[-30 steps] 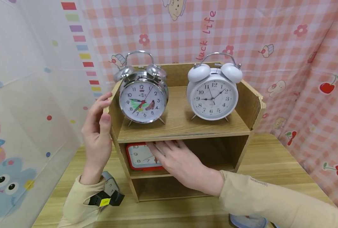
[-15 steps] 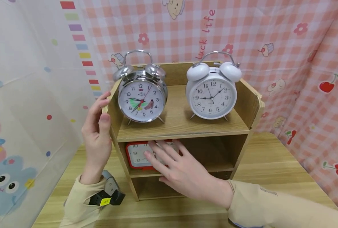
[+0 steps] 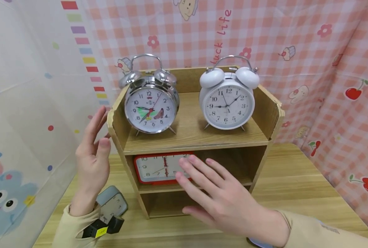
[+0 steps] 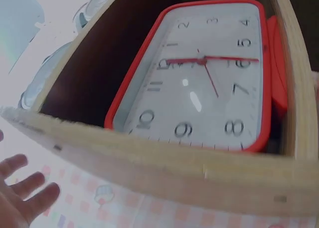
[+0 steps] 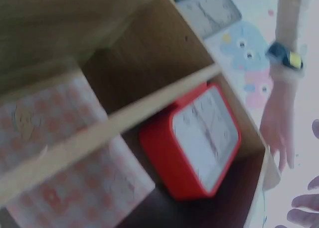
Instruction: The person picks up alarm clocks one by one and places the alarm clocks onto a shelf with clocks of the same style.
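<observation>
A red-framed clock (image 3: 153,170) stands in the left part of the wooden shelf's (image 3: 196,147) middle compartment, facing out. My right hand (image 3: 225,194) hovers in front of that compartment, fingers spread and holding nothing, covering the clock's right side in the head view. At the shelf's left side panel is my left hand (image 3: 92,158), fingers extended and thumb apart, gripping nothing. On the top board a silver twin-bell alarm clock (image 3: 151,108) stands left and a white twin-bell alarm clock (image 3: 228,105) right. The right wrist view shows the red clock (image 5: 204,138) whole inside its compartment.
A grey clock (image 3: 114,206) lies on the wooden table (image 3: 295,179) by the left wrist. Part of a blue object (image 3: 259,243) shows at the bottom edge, under the right forearm. Printed cloth (image 3: 184,38) hangs close behind and on both sides.
My right hand has drawn back from the red clock, toward me and to the right, uncovering more of its face. My left hand has come off the side panel, moving slightly left.
</observation>
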{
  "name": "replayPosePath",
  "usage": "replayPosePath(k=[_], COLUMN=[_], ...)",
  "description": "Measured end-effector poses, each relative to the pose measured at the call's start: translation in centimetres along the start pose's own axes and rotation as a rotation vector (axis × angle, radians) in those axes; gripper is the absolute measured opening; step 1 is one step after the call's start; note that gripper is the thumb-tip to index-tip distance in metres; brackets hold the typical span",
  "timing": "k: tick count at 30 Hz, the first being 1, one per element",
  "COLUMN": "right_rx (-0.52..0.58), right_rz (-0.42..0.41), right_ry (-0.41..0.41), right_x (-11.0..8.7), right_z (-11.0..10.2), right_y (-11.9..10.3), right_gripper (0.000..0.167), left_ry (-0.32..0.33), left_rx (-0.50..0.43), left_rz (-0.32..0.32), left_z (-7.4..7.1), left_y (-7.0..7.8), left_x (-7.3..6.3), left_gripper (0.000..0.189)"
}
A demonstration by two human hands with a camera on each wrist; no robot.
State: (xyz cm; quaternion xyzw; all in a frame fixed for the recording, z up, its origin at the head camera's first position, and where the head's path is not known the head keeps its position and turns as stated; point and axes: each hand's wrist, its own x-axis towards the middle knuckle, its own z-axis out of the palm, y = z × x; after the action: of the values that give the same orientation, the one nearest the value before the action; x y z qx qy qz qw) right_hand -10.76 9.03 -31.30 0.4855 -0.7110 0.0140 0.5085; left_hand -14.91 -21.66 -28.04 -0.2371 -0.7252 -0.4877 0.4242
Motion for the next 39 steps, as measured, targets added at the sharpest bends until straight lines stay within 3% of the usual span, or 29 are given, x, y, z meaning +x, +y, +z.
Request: replayPosePath(k=[7, 12, 19, 24, 28, 32, 39], right_rx=[0.082, 0.084, 0.093, 0.112, 0.172, 0.237, 0.274], right_rz=[0.104, 0.246, 0.438, 0.592, 0.724, 0.818, 0.895], right_ry=[0.228, 0.372, 0.453, 0.422, 0.3, 0.214, 0.203], right_x=[-0.1, -0.4, -1.0, -2.0, -2.8, -3.1, -3.2], right_z=[-1.7, -2.5, -3.4, -3.9, -4.1, -4.0, -3.5], right_y=[2.8, 4.6, 6.7, 8.1, 9.1, 9.7, 10.5], right_gripper=[0.055, 0.056, 0.066, 0.084, 0.096, 0.086, 0.082], left_ry=[-0.08, -0.113, -0.13, -0.153, -0.171, -0.163, -0.173], left_rx=[0.137, 0.181, 0.24, 0.309, 0.381, 0.417, 0.484], left_rz=[-0.018, -0.006, -0.018, -0.058, -0.1, -0.134, -0.186], left_z=[-2.5, -3.5, -4.2, -5.1, -6.2, -7.6, -9.5], left_y=[0.2, 0.5, 0.4, 0.2, 0.0, -0.3, -1.0], left_x=[-1.9, -3.1, -4.4, -5.5, -6.2, -6.8, -8.0], left_gripper=[0.052, 0.051, 0.052, 0.057, 0.061, 0.063, 0.064])
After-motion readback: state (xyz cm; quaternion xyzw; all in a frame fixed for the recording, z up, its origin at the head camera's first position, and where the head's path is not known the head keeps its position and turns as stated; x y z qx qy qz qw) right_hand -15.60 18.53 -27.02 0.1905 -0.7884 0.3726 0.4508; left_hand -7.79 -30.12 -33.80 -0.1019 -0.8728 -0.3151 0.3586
